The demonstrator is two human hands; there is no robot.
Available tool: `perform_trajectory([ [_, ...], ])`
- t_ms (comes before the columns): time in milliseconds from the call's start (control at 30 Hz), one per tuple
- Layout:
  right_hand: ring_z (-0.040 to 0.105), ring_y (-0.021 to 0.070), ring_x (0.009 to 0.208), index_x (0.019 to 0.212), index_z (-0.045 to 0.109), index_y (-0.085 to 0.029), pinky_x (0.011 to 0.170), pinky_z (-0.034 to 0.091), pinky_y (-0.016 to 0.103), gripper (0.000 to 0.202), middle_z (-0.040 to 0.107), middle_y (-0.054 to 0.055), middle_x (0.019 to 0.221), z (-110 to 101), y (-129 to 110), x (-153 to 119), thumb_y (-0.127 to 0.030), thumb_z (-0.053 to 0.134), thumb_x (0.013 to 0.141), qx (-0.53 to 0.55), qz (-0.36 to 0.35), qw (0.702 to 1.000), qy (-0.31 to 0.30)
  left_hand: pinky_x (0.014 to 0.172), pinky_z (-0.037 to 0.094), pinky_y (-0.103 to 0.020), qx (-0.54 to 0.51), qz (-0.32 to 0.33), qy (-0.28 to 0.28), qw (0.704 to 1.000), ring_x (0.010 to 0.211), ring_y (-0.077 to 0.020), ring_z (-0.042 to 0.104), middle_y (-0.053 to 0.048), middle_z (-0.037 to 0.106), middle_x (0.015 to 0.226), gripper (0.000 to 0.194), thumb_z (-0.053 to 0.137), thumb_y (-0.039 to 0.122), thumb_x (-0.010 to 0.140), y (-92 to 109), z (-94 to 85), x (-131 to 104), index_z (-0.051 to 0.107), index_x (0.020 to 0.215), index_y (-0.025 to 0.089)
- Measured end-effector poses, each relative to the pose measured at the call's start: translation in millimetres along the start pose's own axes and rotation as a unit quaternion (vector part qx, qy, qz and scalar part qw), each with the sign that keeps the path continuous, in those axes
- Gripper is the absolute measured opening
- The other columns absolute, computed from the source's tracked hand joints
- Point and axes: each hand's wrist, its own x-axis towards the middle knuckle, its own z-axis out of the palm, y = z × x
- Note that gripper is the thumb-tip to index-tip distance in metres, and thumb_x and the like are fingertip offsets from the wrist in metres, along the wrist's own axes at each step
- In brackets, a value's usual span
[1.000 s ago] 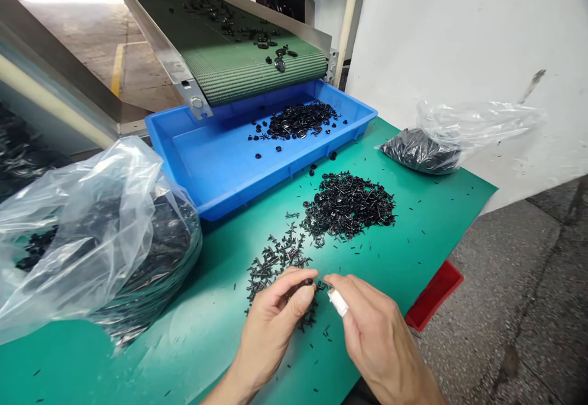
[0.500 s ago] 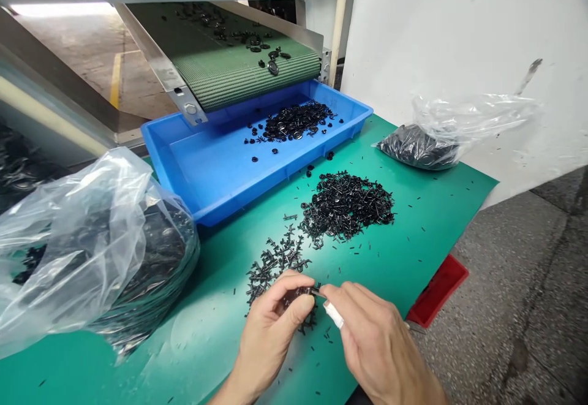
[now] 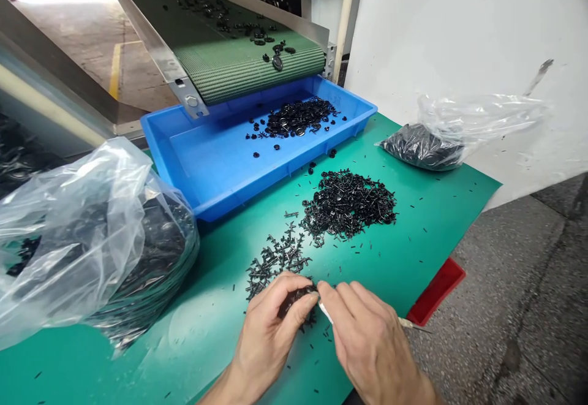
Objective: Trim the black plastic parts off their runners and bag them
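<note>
My left hand (image 3: 271, 325) is closed on a small black part, pinched between thumb and forefinger near the table's front. Its fingertips meet those of my right hand (image 3: 367, 331), which is closed too; what it grips is hidden behind its fingers. White material shows at my right fingers. Just behind my left hand is a loose pile of black branched pieces (image 3: 275, 261). Farther back and to the right lies a larger heap of small black parts (image 3: 349, 203) on the green table surface (image 3: 376, 270).
A blue tray (image 3: 220, 201) with black parts stands under a green conveyor belt (image 3: 257, 74). Clear plastic bags of black parts lie at left (image 3: 151, 246) and back right (image 3: 425, 147). A red container (image 3: 436, 291) is below the table's right edge.
My right hand has moved slightly left, its fingertips now against my left fingertips. The metallic piece seen between the hands earlier is now hidden. The view has shifted a little.
</note>
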Motion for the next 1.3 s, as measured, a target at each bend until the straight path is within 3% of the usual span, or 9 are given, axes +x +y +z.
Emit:
perform_trajectory([
  [200,0.060,0.0189,0.069,0.105,0.061,-0.017,0.058,0.042,0.030,0.035,0.064,0.004,0.079,-6,2,-1,-0.005,0.032,0.088,0.130,0.054,0.987,-0.081,0.061,0.042,-0.026,0.044,-0.032,-0.044,0.998,0.067,-0.0170,0.056,-0.001,0.064,0.076,0.012,0.057,0.034,0.089,-4,-3.8,-2,0.064,0.088,0.025],
  [300,0.061,0.0201,0.069,0.108,0.061,-0.017,0.057,0.042,0.031,0.038,0.063,0.004,0.077,-8,4,0,-0.003,0.033,0.086,0.115,0.049,0.989,-0.078,0.056,0.042,-0.025,0.037,-0.054,-0.066,0.996,0.058,-0.0147,0.052,0.002,0.058,0.066,0.015,0.052,0.035,0.092,-6,-3.9,-3,0.062,0.092,0.024],
  [433,0.060,0.0212,0.067,0.112,0.062,-0.015,0.056,0.043,0.032,0.041,0.062,0.004,0.076,-8,5,1,-0.003,0.033,0.085,0.089,0.026,0.994,-0.064,0.059,0.043,-0.025,0.052,0.017,-0.051,0.997,0.064,-0.0146,0.055,0.001,0.063,0.074,0.011,0.055,0.030,0.091,-4,-5.4,-3,0.064,0.096,0.024],
  [533,0.062,0.0210,0.070,0.114,0.060,-0.016,0.058,0.046,0.032,0.045,0.065,0.005,0.080,-12,6,-1,-0.003,0.032,0.082,0.124,0.045,0.987,-0.088,0.065,0.045,-0.025,0.051,0.070,-0.060,0.994,0.072,-0.0151,0.058,-0.001,0.066,0.084,0.015,0.056,0.025,0.091,-1,-6.8,-2,0.066,0.103,0.025],
  [667,0.064,0.0188,0.072,0.109,0.060,-0.023,0.059,0.048,0.029,0.041,0.067,0.002,0.086,-18,7,-8,-0.006,0.033,0.083,0.162,0.095,0.974,-0.126,0.063,0.045,-0.024,0.031,0.021,-0.063,0.997,0.071,-0.0145,0.058,-0.001,0.065,0.083,0.015,0.055,0.028,0.091,3,-6.7,0,0.067,0.100,0.025],
  [800,0.064,0.0202,0.074,0.116,0.058,-0.021,0.062,0.047,0.031,0.046,0.067,0.004,0.087,-17,7,-9,-0.004,0.031,0.083,0.126,0.085,0.984,-0.093,0.058,0.044,-0.023,-0.009,-0.057,-0.077,0.995,0.059,-0.0127,0.055,0.003,0.059,0.064,0.017,0.050,0.032,0.094,5,-4.0,-1,0.064,0.095,0.023],
  [1033,0.059,0.0210,0.068,0.108,0.061,-0.017,0.057,0.041,0.032,0.040,0.061,0.004,0.077,-16,7,-1,-0.003,0.033,0.083,0.103,0.038,0.991,-0.081,0.054,0.045,-0.021,-0.049,0.025,-0.055,0.997,0.056,-0.0095,0.055,0.002,0.062,0.076,0.019,0.059,0.020,0.088,4,-2.5,1,0.071,0.102,0.026],
  [1167,0.057,0.0206,0.068,0.107,0.060,-0.017,0.056,0.038,0.032,0.038,0.059,0.003,0.076,-15,6,-1,-0.003,0.034,0.085,0.104,0.028,0.991,-0.081,0.054,0.046,-0.020,-0.057,0.032,-0.049,0.997,0.057,-0.0100,0.056,0.001,0.063,0.077,0.018,0.063,0.018,0.086,3,-3.2,1,0.073,0.098,0.025],
  [1300,0.055,0.0194,0.065,0.104,0.059,-0.016,0.057,0.035,0.031,0.033,0.058,0.003,0.073,-4,-1,-2,-0.005,0.032,0.090,0.073,0.036,0.996,-0.039,0.059,0.048,-0.021,-0.032,0.025,-0.034,0.999,0.063,-0.0119,0.058,0.000,0.065,0.079,0.014,0.061,0.020,0.087,3,-0.4,0,0.072,0.095,0.024],
])
